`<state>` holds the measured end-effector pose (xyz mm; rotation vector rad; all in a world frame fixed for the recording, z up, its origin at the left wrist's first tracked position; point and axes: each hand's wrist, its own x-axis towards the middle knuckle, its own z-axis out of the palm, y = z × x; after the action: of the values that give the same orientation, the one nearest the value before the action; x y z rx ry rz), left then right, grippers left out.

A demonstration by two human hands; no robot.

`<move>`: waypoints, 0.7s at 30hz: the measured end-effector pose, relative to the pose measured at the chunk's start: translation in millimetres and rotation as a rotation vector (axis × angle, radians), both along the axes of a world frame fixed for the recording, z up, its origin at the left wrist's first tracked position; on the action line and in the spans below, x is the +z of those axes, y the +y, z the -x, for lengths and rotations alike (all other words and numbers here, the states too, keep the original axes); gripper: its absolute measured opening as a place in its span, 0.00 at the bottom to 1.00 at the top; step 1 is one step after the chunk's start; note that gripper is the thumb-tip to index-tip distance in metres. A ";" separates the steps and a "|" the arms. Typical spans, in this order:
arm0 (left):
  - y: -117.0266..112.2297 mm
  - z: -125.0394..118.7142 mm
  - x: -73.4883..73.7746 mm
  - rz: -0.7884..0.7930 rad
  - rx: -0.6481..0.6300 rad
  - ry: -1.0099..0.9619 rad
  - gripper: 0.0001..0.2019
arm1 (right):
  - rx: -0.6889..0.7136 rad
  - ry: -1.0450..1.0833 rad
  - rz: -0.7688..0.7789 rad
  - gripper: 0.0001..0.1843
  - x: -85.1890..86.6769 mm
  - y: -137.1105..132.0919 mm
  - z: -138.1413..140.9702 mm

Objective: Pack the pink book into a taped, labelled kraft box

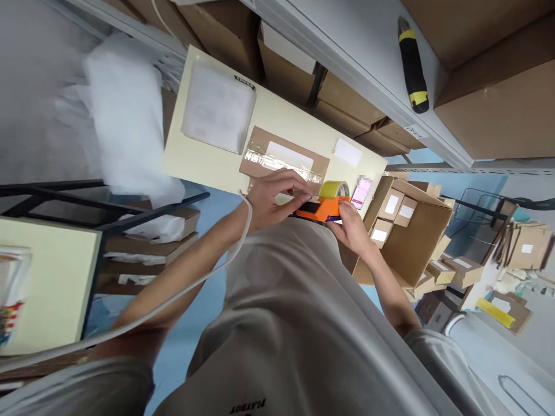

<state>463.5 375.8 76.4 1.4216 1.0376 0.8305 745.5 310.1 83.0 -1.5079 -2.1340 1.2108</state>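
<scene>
While the tape dispenser (321,211) sits between them, right hand (353,228) grasping it, left hand (273,199) opposite, hold unclear

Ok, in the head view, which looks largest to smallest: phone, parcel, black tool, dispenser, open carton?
1. Open carton
2. Parcel, partly hidden
3. Dispenser and black tool: too alike to rank
4. Phone

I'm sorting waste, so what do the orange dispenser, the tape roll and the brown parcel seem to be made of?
Dispenser: likely smooth hard plastic, given its even, bright orange and crisp edges.
Tape roll: probably plastic film, from its smooth, yellowish, slightly see-through look; the core is unclear.
Parcel: matte cardboard, by its dull brown faces; the glinting strip looks like glossy film.
</scene>
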 end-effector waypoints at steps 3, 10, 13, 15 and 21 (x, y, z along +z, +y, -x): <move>-9.2 -9.2 -1.1 0.023 0.063 0.051 0.17 | 0.017 0.018 0.040 0.20 -3.3 6.1 -8.5; -16.3 -0.6 -9.9 0.102 0.169 0.031 0.14 | -0.031 -0.006 0.074 0.21 -4.0 9.2 4.0; -12.7 10.3 -20.5 0.182 0.217 0.025 0.16 | -0.126 -0.060 0.092 0.23 -3.8 9.4 26.0; -10.2 18.8 -28.2 0.232 0.245 0.020 0.17 | -0.163 -0.099 0.139 0.25 -1.7 13.9 43.1; 1.2 65.9 -48.7 0.331 0.291 -0.048 0.14 | -0.031 -0.201 0.444 0.31 27.2 48.3 70.1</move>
<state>397.6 377.0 27.7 0.9812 1.2983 0.8491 675.3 358.4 110.2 -1.9048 -2.0376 1.6681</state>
